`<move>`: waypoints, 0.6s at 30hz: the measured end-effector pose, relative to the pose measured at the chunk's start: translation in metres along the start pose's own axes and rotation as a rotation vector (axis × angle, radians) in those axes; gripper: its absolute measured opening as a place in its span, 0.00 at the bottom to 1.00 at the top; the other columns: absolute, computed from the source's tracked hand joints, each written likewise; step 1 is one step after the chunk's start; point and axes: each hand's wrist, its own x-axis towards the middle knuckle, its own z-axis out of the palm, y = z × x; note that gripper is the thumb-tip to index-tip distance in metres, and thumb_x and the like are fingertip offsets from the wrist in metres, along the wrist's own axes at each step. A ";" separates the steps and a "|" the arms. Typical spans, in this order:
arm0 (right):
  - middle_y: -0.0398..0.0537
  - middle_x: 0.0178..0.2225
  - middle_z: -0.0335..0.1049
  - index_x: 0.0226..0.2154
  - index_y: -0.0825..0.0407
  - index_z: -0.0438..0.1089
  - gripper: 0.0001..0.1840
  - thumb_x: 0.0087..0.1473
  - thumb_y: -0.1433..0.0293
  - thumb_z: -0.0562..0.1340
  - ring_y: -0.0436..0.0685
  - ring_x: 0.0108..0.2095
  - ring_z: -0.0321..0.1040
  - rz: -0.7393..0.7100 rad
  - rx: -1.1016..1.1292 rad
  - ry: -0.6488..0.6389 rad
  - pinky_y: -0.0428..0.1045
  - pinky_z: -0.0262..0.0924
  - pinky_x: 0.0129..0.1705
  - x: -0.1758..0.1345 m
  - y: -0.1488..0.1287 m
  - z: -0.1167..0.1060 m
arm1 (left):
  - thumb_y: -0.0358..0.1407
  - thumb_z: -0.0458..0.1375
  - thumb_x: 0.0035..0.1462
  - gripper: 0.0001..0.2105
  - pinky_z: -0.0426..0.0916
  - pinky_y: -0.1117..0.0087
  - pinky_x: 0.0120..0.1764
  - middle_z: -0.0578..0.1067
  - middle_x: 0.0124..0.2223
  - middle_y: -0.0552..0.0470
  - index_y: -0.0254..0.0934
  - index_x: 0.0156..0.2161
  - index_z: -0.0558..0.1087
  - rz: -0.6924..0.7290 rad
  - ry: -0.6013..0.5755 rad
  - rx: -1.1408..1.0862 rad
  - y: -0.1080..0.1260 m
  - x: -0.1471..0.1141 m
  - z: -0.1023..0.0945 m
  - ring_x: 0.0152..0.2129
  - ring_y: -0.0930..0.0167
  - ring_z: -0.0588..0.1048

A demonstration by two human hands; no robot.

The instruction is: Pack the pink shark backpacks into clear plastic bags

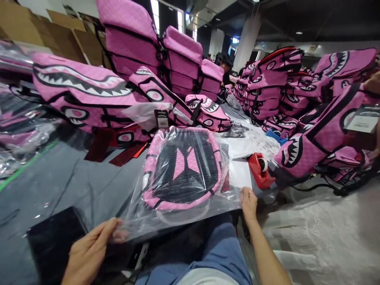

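A pink backpack (181,200) with a black padded back panel lies flat inside a clear plastic bag (166,221) at the table's front edge. Its straps and the pink patches on the panel show through the film. My left hand (95,241) pinches the bag's near left corner, its fingertips a little blurred. At the near right corner, my right hand (248,202) has its fingers closed on the film. Between my hands the bag's near edge is stretched out.
A red tape dispenser (261,170) stands beyond my right hand, beside white paper (240,174). Pink shark-face backpacks (83,85) are piled along the back and right. At the left lies a black flat item (55,241). Another person's hand (372,83) shows at the right edge.
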 end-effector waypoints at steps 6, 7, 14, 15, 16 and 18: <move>0.34 0.15 0.53 0.31 0.48 0.66 0.34 0.51 0.33 0.56 0.50 0.16 0.51 -0.031 -0.041 -0.073 0.47 0.46 0.19 0.002 -0.009 -0.009 | 0.60 0.49 0.63 0.28 0.64 0.45 0.59 0.79 0.54 0.42 0.41 0.52 0.74 0.598 0.231 0.265 0.055 -0.016 0.030 0.54 0.51 0.75; 0.34 0.15 0.54 0.31 0.48 0.66 0.34 0.52 0.34 0.56 0.50 0.16 0.51 -0.038 -0.047 -0.077 0.47 0.46 0.19 0.003 -0.010 -0.010 | 0.57 0.50 0.64 0.26 0.60 0.45 0.62 0.75 0.59 0.40 0.40 0.54 0.72 0.807 0.188 0.286 0.065 -0.022 0.039 0.58 0.51 0.70; 0.33 0.14 0.50 0.31 0.48 0.65 0.33 0.51 0.35 0.58 0.49 0.15 0.48 -0.003 0.057 -0.059 0.47 0.44 0.18 0.005 -0.008 -0.005 | 0.44 0.61 0.61 0.10 0.56 0.54 0.62 0.72 0.62 0.43 0.42 0.44 0.72 1.214 -0.061 0.395 0.100 -0.041 0.076 0.63 0.54 0.63; 0.32 0.14 0.50 0.31 0.48 0.65 0.33 0.51 0.34 0.58 0.49 0.15 0.47 0.000 0.074 -0.055 0.46 0.43 0.18 0.005 -0.008 -0.004 | 0.43 0.60 0.61 0.09 0.57 0.54 0.60 0.73 0.61 0.44 0.42 0.43 0.72 1.205 -0.059 0.414 0.099 -0.041 0.075 0.62 0.54 0.64; 0.32 0.14 0.50 0.31 0.48 0.65 0.33 0.50 0.34 0.58 0.49 0.14 0.47 0.003 0.089 -0.053 0.46 0.43 0.18 0.005 -0.007 -0.003 | 0.43 0.59 0.62 0.08 0.58 0.54 0.59 0.74 0.60 0.43 0.42 0.43 0.72 1.196 -0.062 0.430 0.098 -0.041 0.073 0.62 0.54 0.65; 0.32 0.14 0.49 0.30 0.48 0.65 0.33 0.50 0.34 0.58 0.48 0.14 0.47 0.009 0.111 -0.047 0.46 0.42 0.17 0.005 -0.007 -0.002 | 0.44 0.57 0.64 0.09 0.59 0.54 0.57 0.75 0.59 0.42 0.41 0.42 0.70 1.179 -0.052 0.441 0.095 -0.039 0.071 0.60 0.53 0.67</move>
